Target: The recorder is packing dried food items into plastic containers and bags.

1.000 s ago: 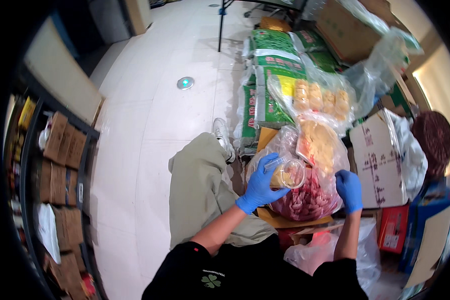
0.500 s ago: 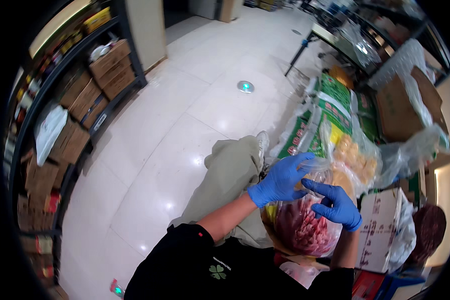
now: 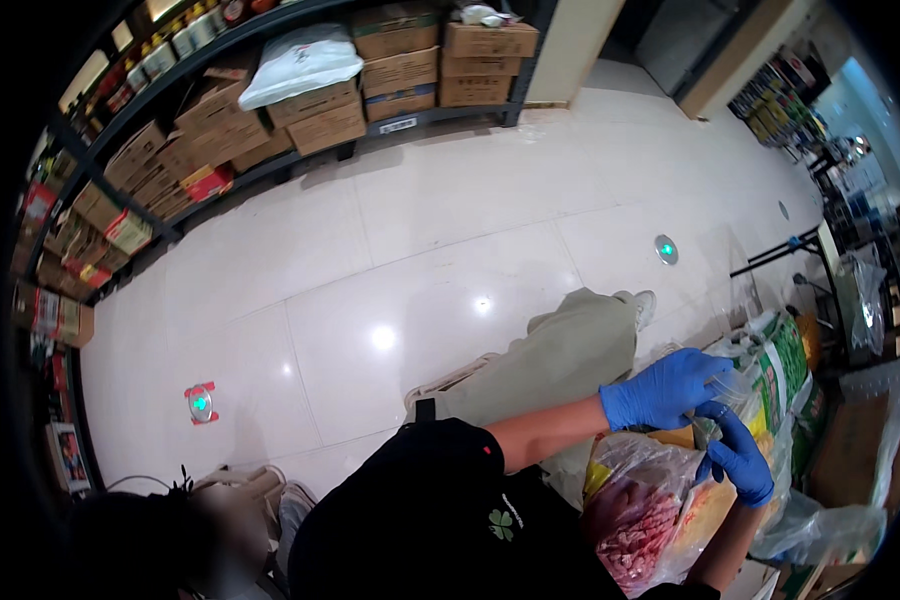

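My left hand [image 3: 662,390], in a blue glove, reaches across with its fingers closed on a clear plastic container [image 3: 734,386]. Facing it, my right hand [image 3: 742,458], gloved in blue too, has bent fingers gripping the near side of the same container. The container's contents are too blurred to make out. Below both hands lies a clear plastic bag of red meat pieces [image 3: 635,530]. A bag with pale yellow contents [image 3: 705,510] sits against it, partly covered by my right arm.
Green-and-white sacks [image 3: 782,365] lie beyond my hands, with a cardboard box [image 3: 855,440] and loose clear plastic [image 3: 820,530] to the right. Shelves of cartons [image 3: 315,120] line the far left. Another person [image 3: 160,540] is low at the left. A table [image 3: 838,265] stands far right.
My view has swung left, so the shelves and another person show more and the hands sit farther right. Both hands remain at the clear plastic container.
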`<state>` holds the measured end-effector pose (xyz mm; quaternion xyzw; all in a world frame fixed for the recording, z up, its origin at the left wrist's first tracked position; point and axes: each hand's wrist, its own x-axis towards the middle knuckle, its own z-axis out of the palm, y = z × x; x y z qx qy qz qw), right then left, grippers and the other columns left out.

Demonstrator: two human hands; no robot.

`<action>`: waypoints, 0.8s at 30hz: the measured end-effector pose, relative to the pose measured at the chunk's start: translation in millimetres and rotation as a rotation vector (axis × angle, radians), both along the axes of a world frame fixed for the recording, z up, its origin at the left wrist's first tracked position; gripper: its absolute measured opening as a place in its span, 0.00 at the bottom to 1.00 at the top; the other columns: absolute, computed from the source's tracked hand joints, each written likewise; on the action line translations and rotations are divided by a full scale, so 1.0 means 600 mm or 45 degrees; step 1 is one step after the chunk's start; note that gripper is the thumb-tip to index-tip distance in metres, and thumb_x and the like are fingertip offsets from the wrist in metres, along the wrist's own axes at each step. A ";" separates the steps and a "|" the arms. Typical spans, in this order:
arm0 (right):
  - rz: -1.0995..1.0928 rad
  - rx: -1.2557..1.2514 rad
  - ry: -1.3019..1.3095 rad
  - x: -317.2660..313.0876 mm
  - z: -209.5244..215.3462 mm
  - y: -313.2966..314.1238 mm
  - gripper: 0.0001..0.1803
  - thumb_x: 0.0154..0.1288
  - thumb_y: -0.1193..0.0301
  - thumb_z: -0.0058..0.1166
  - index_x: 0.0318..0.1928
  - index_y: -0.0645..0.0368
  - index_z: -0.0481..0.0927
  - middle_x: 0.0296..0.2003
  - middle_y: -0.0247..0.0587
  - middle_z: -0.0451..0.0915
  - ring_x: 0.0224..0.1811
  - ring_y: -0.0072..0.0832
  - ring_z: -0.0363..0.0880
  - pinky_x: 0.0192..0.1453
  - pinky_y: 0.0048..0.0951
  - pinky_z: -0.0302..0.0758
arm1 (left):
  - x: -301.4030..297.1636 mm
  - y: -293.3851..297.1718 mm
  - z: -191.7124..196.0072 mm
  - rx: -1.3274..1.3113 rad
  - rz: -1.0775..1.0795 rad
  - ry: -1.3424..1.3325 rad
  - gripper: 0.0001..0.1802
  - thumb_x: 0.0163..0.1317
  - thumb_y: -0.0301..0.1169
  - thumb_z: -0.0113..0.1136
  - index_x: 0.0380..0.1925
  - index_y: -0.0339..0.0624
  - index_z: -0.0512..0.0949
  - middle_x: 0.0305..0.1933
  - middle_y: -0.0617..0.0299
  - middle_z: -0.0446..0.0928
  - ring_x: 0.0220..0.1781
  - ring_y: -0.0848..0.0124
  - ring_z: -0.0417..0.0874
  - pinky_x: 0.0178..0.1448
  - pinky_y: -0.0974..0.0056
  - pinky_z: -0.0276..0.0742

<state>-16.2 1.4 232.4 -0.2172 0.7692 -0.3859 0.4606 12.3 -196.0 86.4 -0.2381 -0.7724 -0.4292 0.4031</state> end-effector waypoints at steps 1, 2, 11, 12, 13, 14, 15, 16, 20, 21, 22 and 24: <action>0.022 0.006 -0.002 -0.001 -0.008 -0.003 0.40 0.70 0.64 0.64 0.76 0.62 0.62 0.62 0.43 0.78 0.28 0.24 0.86 0.24 0.17 0.72 | 0.003 -0.009 -0.001 -0.015 -0.005 0.003 0.37 0.43 0.35 0.76 0.58 0.40 0.78 0.66 0.44 0.71 0.58 0.44 0.78 0.60 0.46 0.76; -0.001 -0.030 0.027 -0.001 -0.020 -0.002 0.39 0.70 0.64 0.64 0.76 0.62 0.62 0.61 0.42 0.79 0.27 0.24 0.86 0.24 0.17 0.72 | 0.007 -0.017 -0.002 -0.046 -0.020 0.008 0.36 0.44 0.35 0.75 0.57 0.39 0.79 0.65 0.44 0.72 0.59 0.45 0.78 0.61 0.45 0.76; -0.094 0.081 0.299 0.003 -0.003 -0.022 0.27 0.77 0.63 0.55 0.68 0.66 0.73 0.48 0.40 0.86 0.22 0.21 0.83 0.21 0.17 0.67 | 0.004 -0.039 -0.017 -0.098 -0.115 -0.190 0.34 0.48 0.39 0.75 0.56 0.37 0.78 0.65 0.44 0.71 0.60 0.45 0.79 0.61 0.47 0.77; -0.178 0.021 0.290 -0.001 -0.005 -0.006 0.23 0.77 0.64 0.54 0.65 0.66 0.76 0.46 0.38 0.86 0.20 0.20 0.82 0.21 0.17 0.67 | 0.005 -0.044 -0.013 -0.059 -0.111 -0.188 0.35 0.47 0.40 0.76 0.56 0.36 0.78 0.65 0.44 0.71 0.60 0.45 0.79 0.61 0.48 0.78; -0.215 -0.020 0.300 0.001 0.004 -0.009 0.21 0.78 0.66 0.51 0.64 0.65 0.77 0.43 0.37 0.86 0.19 0.20 0.82 0.21 0.17 0.67 | 0.005 -0.046 -0.013 -0.021 -0.108 -0.190 0.36 0.47 0.40 0.76 0.56 0.35 0.78 0.66 0.45 0.71 0.60 0.46 0.79 0.61 0.48 0.78; -0.268 -0.022 0.300 0.001 0.009 -0.016 0.19 0.76 0.69 0.52 0.62 0.65 0.78 0.42 0.36 0.86 0.19 0.19 0.81 0.21 0.17 0.68 | 0.003 -0.047 -0.024 -0.007 -0.064 -0.129 0.37 0.46 0.40 0.77 0.57 0.36 0.77 0.66 0.45 0.71 0.59 0.46 0.79 0.61 0.49 0.78; -0.325 -0.020 0.299 0.005 0.014 -0.020 0.18 0.75 0.73 0.52 0.61 0.64 0.79 0.41 0.35 0.85 0.20 0.19 0.81 0.22 0.17 0.70 | 0.002 -0.045 -0.030 0.014 -0.023 -0.070 0.37 0.46 0.39 0.77 0.57 0.36 0.77 0.66 0.46 0.70 0.59 0.46 0.79 0.61 0.49 0.78; -0.377 -0.036 0.365 0.008 0.005 -0.019 0.17 0.73 0.76 0.53 0.59 0.64 0.80 0.40 0.35 0.85 0.20 0.17 0.80 0.22 0.17 0.71 | 0.003 -0.048 -0.025 0.031 -0.068 -0.042 0.37 0.46 0.39 0.77 0.57 0.36 0.77 0.66 0.46 0.70 0.59 0.46 0.79 0.61 0.49 0.78; -0.471 0.000 0.604 0.021 -0.012 -0.032 0.11 0.68 0.78 0.63 0.50 0.63 0.84 0.36 0.30 0.83 0.22 0.12 0.76 0.24 0.17 0.73 | 0.011 -0.053 -0.003 -0.009 -0.140 -0.174 0.39 0.45 0.39 0.78 0.58 0.36 0.76 0.67 0.46 0.69 0.57 0.47 0.80 0.59 0.50 0.78; -0.479 0.038 0.671 0.023 -0.017 -0.029 0.09 0.69 0.77 0.64 0.48 0.63 0.84 0.34 0.29 0.83 0.22 0.12 0.75 0.25 0.17 0.72 | 0.012 -0.047 -0.003 -0.016 -0.120 -0.164 0.39 0.45 0.38 0.78 0.59 0.36 0.76 0.67 0.47 0.69 0.56 0.48 0.80 0.58 0.50 0.78; -0.490 0.048 0.669 0.016 -0.024 -0.020 0.09 0.69 0.77 0.64 0.48 0.63 0.84 0.34 0.29 0.83 0.22 0.12 0.75 0.25 0.17 0.72 | 0.011 -0.042 -0.001 -0.011 -0.133 -0.167 0.39 0.45 0.38 0.78 0.59 0.36 0.76 0.67 0.47 0.69 0.56 0.48 0.80 0.58 0.50 0.78; -0.467 -0.059 0.813 0.000 -0.038 -0.009 0.06 0.70 0.75 0.65 0.45 0.62 0.85 0.30 0.28 0.82 0.22 0.10 0.71 0.25 0.17 0.67 | 0.005 -0.037 0.001 -0.084 -0.114 -0.168 0.40 0.44 0.38 0.79 0.59 0.36 0.76 0.67 0.47 0.69 0.56 0.49 0.80 0.58 0.51 0.79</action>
